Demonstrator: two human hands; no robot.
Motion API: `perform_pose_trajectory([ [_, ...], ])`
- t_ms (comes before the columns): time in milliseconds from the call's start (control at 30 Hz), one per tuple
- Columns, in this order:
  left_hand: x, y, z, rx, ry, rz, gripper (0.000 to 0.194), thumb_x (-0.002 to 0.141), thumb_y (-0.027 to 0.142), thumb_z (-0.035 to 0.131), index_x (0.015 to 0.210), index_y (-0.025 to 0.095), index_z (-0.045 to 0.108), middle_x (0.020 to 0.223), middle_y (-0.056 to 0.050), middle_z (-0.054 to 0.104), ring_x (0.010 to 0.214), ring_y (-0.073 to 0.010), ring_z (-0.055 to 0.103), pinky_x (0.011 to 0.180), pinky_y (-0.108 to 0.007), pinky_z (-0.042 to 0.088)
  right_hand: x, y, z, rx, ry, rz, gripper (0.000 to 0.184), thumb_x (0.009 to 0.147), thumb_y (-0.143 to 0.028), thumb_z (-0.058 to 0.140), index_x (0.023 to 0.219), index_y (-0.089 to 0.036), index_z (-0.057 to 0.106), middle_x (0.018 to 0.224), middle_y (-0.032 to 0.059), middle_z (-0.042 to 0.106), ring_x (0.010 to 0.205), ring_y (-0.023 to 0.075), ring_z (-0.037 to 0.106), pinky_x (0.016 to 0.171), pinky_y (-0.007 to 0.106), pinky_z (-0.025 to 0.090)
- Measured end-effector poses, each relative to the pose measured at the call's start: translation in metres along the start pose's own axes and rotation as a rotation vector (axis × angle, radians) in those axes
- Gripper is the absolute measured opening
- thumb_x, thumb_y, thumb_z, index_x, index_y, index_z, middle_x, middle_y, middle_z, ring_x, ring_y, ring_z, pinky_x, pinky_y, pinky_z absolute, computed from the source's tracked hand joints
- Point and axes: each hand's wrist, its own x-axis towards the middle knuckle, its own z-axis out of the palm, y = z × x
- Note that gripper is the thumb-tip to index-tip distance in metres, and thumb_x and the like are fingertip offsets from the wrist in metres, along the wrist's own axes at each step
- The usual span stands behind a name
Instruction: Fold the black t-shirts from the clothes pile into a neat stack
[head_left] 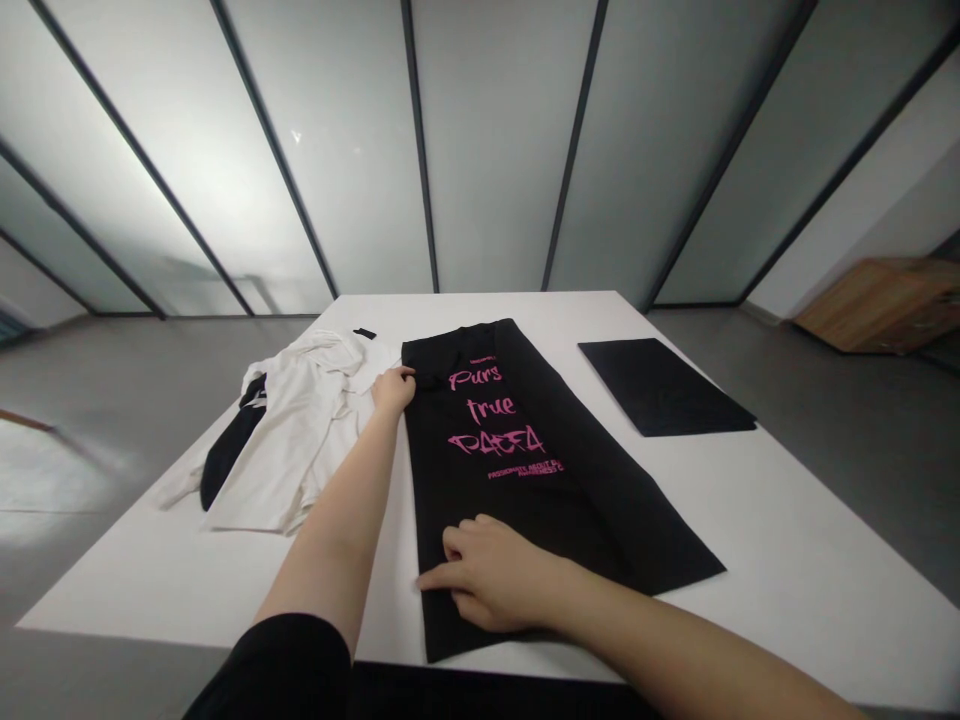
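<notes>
A black T-shirt (525, 480) with pink lettering lies lengthwise on the white table (787, 540), its sides folded in to a long strip. My left hand (393, 388) reaches far out and pinches the shirt's left edge near the collar. My right hand (487, 575) rests on the near left part of the shirt, fingers curled and the forefinger pointing at the left edge.
A heap of white clothing (300, 430) with a black piece (229, 450) lies to the left of the shirt. A folded black garment (664, 385) sits at the far right. Frosted glass wall panels stand behind the table; a wooden box (877, 300) is on the floor at right.
</notes>
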Motion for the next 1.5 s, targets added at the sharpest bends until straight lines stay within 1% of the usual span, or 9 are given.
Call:
perform_pose_trajectory([
  [300,-0.009,0.005,-0.003,0.038,0.008,0.051,0.048,0.100,0.060,0.055,0.131,0.033,0.080,0.135,-0.013,0.074,0.130,-0.0411,0.062,0.108,-0.051,0.048,0.005,-0.019,0.005,-0.050,-0.019,-0.126,0.017,0.104,-0.042,0.069,0.116,-0.030,0.073,0.102,-0.0004,0.074,0.088,0.0205,0.063,0.075,0.036,0.038],
  [533,-0.007,0.002,0.003,0.040,0.010,0.092,0.047,0.111,0.045,0.039,0.130,0.026,0.078,0.133,-0.015,0.076,0.128,-0.0366,0.065,0.114,-0.048,0.044,0.006,-0.011,0.011,0.111,-0.027,-0.241,0.015,0.106,-0.034,0.064,0.117,-0.028,0.073,0.105,-0.0029,0.076,0.091,0.0169,0.065,0.077,0.033,0.041],
  [633,-0.004,-0.001,0.007,-0.007,0.025,0.068,0.047,0.111,0.035,0.036,0.138,0.020,0.071,0.132,-0.017,0.077,0.129,-0.0345,0.067,0.115,-0.046,0.044,0.007,-0.011,0.017,0.064,0.000,-0.156,0.037,0.105,-0.030,0.065,0.142,-0.033,0.067,0.113,0.0010,0.074,0.091,0.0184,0.065,0.076,0.032,0.042],
  [733,-0.001,-0.003,0.010,-0.018,0.036,-0.023,0.048,0.106,0.030,0.045,0.147,0.011,0.061,0.133,-0.023,0.075,0.131,-0.0367,0.068,0.111,-0.046,0.047,0.007,-0.014,0.023,-0.006,0.021,-0.067,0.038,0.104,-0.036,0.067,0.142,-0.040,0.067,0.111,0.0027,0.070,0.088,0.0209,0.065,0.073,0.034,0.042],
  [1033,0.010,-0.007,0.000,-0.011,-0.118,-0.039,0.030,0.098,0.044,0.059,0.098,0.017,0.075,0.109,-0.024,0.080,0.114,-0.0404,0.074,0.093,-0.044,0.055,0.006,-0.016,0.013,-0.018,0.036,-0.166,0.019,0.100,-0.040,0.069,0.114,-0.027,0.070,0.108,0.0031,0.070,0.090,0.0209,0.062,0.076,0.034,0.045],
  [1133,0.010,-0.007,-0.003,-0.158,-0.067,-0.060,0.023,0.097,0.041,0.061,0.096,0.020,0.069,0.103,-0.019,0.079,0.110,-0.0363,0.074,0.090,-0.041,0.055,0.006,-0.014,0.012,0.007,0.069,-0.202,0.020,0.102,-0.038,0.064,0.116,-0.026,0.069,0.106,0.0032,0.070,0.084,0.0192,0.062,0.075,0.033,0.047],
  [1233,0.008,-0.006,-0.004,-0.531,-0.044,-0.167,0.024,0.100,0.043,0.059,0.110,0.022,0.063,0.091,-0.008,0.075,0.092,-0.0269,0.073,0.075,-0.034,0.055,0.006,-0.012,0.011,0.026,0.051,-0.195,0.019,0.102,-0.036,0.060,0.113,-0.025,0.070,0.100,0.0027,0.070,0.078,0.0184,0.061,0.069,0.031,0.046],
  [1367,0.005,-0.009,-0.004,-1.043,-0.195,-0.271,0.021,0.101,0.041,0.056,0.114,0.025,0.060,0.078,0.001,0.064,0.067,-0.0159,0.064,0.056,-0.023,0.046,0.005,-0.014,0.005,0.081,0.022,-0.121,0.016,0.099,-0.032,0.061,0.107,-0.023,0.071,0.094,0.0011,0.073,0.073,0.0181,0.063,0.060,0.031,0.041],
  [1500,0.004,-0.012,-0.005,-1.116,-0.216,-0.268,0.018,0.094,0.033,0.067,0.108,0.023,0.061,0.080,0.001,0.063,0.066,-0.0124,0.063,0.057,-0.020,0.048,0.005,-0.018,-0.002,0.186,0.029,0.044,0.025,0.101,-0.040,0.063,0.086,-0.020,0.069,0.084,0.0010,0.073,0.071,0.0166,0.063,0.062,0.029,0.039],
])
